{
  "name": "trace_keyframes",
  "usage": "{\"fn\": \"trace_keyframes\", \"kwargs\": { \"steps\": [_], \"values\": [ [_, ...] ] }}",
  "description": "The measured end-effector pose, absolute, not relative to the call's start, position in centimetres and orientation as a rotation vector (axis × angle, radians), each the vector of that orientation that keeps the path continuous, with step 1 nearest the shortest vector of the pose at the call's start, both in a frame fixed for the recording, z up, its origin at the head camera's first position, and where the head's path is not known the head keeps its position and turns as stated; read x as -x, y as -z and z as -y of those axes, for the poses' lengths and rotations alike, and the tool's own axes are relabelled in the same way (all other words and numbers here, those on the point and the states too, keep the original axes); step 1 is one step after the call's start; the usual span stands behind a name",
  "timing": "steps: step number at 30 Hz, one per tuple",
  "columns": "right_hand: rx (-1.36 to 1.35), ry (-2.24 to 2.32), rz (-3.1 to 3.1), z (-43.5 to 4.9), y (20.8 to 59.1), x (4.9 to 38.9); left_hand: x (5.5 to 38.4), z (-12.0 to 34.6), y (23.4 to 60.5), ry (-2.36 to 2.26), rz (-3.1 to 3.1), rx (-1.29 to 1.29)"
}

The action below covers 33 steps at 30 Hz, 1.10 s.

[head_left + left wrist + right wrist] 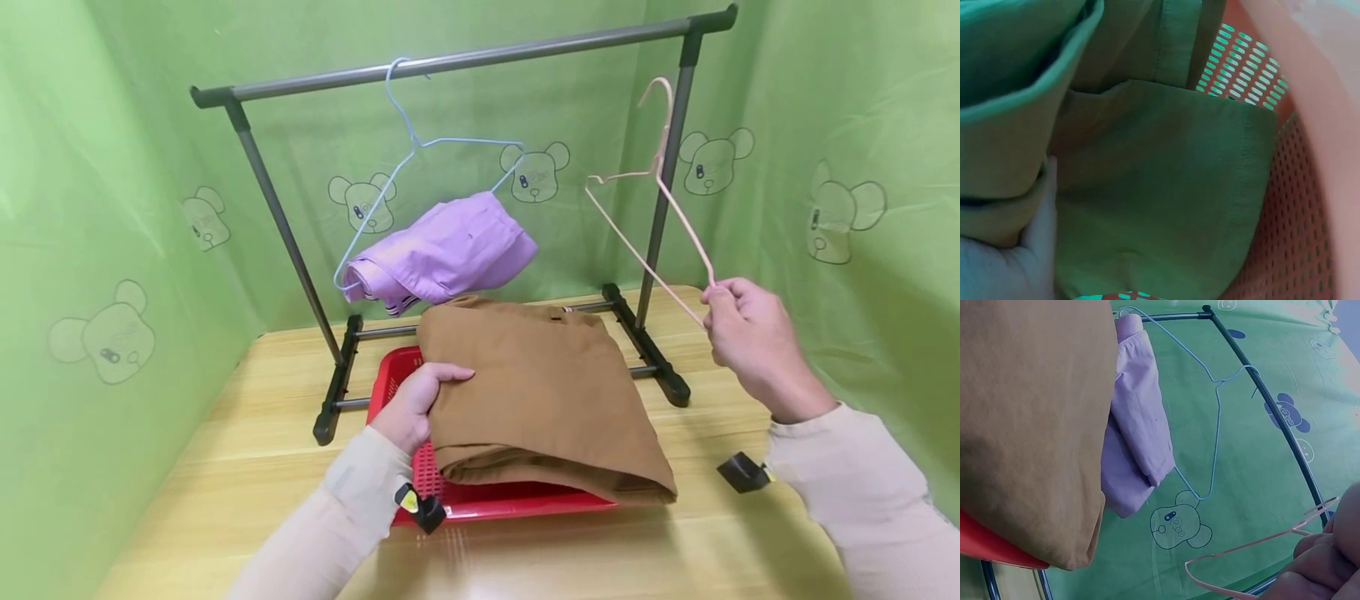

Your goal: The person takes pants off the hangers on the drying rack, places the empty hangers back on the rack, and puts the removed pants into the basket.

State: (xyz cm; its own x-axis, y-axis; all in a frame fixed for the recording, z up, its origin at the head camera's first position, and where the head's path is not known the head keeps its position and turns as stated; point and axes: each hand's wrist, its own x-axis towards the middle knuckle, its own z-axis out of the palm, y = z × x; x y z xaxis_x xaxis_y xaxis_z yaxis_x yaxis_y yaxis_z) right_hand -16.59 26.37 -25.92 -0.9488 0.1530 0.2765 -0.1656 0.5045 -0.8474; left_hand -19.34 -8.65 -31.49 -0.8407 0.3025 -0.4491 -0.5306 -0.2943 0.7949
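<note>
Folded brown trousers [536, 383] are spread over the red basket [525, 500]. My left hand [420, 404] grips their left edge, one digit lying on top of the cloth. In the left wrist view that hand [1007, 269] is at a fold of the trousers [1154, 187], and a lower layer hangs inside the basket. My right hand [753, 342] holds a pink wire hanger [690, 225] by one corner, its hook upward, beside the rack's right post. In the right wrist view the hanger [1241, 547] lies at the curled fingers of my right hand [1329, 562].
A metal clothes rack [480, 58] stands behind the basket on the wooden table [247, 467]. From its bar hangs a blue hanger [412, 137] with a folded lilac garment [450, 250] over it. Green curtains [90, 208] with bear prints surround the table.
</note>
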Motion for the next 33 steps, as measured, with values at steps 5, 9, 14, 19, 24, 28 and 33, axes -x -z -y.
{"fn": "trace_keyframes", "kwargs": {
  "steps": [5,9,14,19,24,28,33],
  "values": [
    [-0.039,-1.412,2.444,-26.4,26.0,16.6,19.3,8.9,31.7,-2.139,-1.472,0.289],
    [-0.028,-1.405,2.443,-26.3,25.9,16.6,19.3,9.1,31.6,-2.124,-1.519,0.279],
    [-0.033,-1.401,2.440,-26.3,25.8,16.6,19.5,9.3,31.6,-2.181,-1.621,0.252],
    [-0.040,-1.404,2.438,-26.3,25.8,16.7,19.6,9.4,31.7,-2.223,-1.736,0.239],
    [-0.040,-1.400,2.455,-26.6,25.8,16.4,19.9,9.4,31.4,-2.174,-1.817,0.266],
    [-0.026,-1.390,2.464,-26.5,25.7,16.3,20.1,9.7,30.9,-2.135,-1.865,0.287],
    [-0.018,-1.384,2.465,-26.5,25.7,16.3,20.4,10.2,30.1,-2.041,-1.952,0.237]
  ]
}}
